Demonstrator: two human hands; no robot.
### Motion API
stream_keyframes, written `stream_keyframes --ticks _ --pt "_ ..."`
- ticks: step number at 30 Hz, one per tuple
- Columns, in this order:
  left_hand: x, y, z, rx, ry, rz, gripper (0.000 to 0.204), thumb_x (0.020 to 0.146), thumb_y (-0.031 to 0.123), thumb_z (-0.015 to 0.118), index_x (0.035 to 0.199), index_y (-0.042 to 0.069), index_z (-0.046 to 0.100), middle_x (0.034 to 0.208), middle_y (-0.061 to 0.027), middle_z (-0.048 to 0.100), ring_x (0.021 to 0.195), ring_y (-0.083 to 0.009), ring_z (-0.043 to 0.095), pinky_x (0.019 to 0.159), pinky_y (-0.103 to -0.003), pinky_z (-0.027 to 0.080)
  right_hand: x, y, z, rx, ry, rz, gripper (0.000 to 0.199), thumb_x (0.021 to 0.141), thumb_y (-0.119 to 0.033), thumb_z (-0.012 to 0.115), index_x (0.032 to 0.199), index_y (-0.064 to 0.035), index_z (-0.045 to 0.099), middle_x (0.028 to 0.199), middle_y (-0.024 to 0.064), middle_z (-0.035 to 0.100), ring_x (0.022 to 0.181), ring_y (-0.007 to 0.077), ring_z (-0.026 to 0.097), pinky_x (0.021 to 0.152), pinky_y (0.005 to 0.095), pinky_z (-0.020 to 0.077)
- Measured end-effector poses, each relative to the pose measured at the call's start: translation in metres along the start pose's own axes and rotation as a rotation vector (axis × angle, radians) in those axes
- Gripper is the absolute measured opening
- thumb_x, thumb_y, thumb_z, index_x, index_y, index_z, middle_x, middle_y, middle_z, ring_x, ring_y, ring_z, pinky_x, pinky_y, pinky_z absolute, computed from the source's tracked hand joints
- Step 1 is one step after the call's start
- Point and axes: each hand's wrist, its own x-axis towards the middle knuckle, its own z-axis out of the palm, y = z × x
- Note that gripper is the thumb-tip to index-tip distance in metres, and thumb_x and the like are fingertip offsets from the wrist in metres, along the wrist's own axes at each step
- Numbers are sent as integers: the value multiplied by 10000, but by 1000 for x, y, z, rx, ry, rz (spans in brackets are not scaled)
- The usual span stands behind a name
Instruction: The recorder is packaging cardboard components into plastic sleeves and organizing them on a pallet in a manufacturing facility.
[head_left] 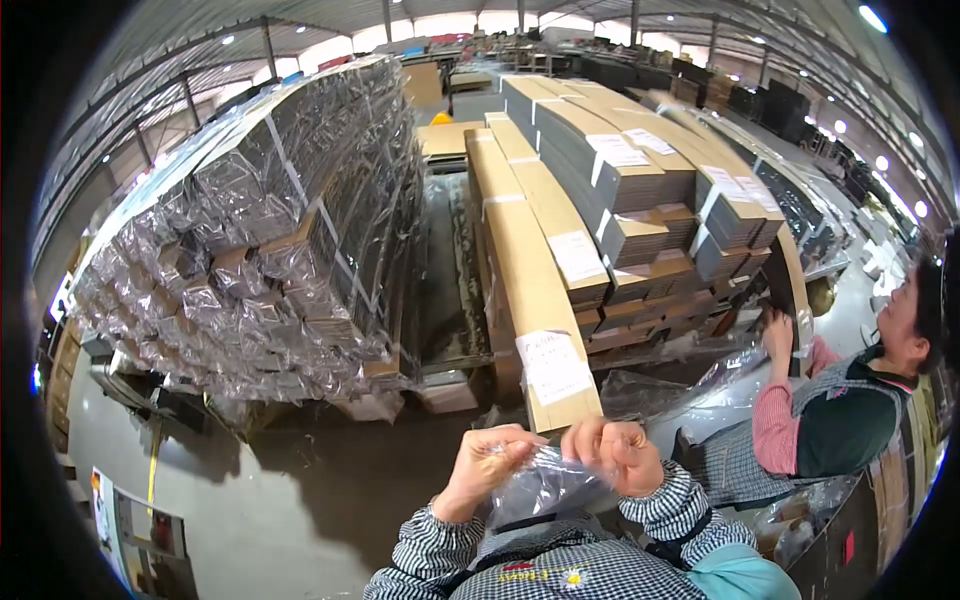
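Clear plastic film (550,492) is held between the left hand (490,465) and the right hand (617,457), the fingers of both clamped on its upper part, apparently so that it can be spread. Its loose part is hung below the fingers; its long axis cannot be told amid the folds. Beyond the fingers, a long cardboard stack (522,265) is pointed toward them.

1. Single fisheye view from a person's head, the left of two side-by-side lenses, facing down and forward.
2. Very near, at lower centre: the wearer's left hand (487,465), right hand (618,460) and checked apron (545,580).
3. Farther ahead: cardboard stacks (640,190); distant, along the top, a roof (790,50).
4. Edges curve toward a dark, rounded border.
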Motion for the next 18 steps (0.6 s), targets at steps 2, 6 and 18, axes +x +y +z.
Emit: stream_keyframes --ticks 2,6,18 --pt "2 6 15 -204 -112 78 422 908 394 669 821 -16 720 1006 -175 660 933 -165 571 761 -290 444 -5 2 -14 390 -171 199 377 1003 -338 547 748 -61 520 630 50 533 677 220 550 633 340 429" --pt "-11 15 -14 -234 -527 -2 575 877 540 648 643 17 602 593 -82 623 549 -205 597 521 -288 446 -7 -9 -59 361 -328 187 179 928 -169 656 869 -2 630 631 67 563 587 164 501 513 302 379" --pt "59 6 -32 383 -270 66 64 922 109 616 935 56 648 783 -17 634 703 -123 602 598 -263 467 20 15 -96 -874 84 -331 44 848 -26 518 807 -10 512 747 101 506 656 216 509 596 316 418"
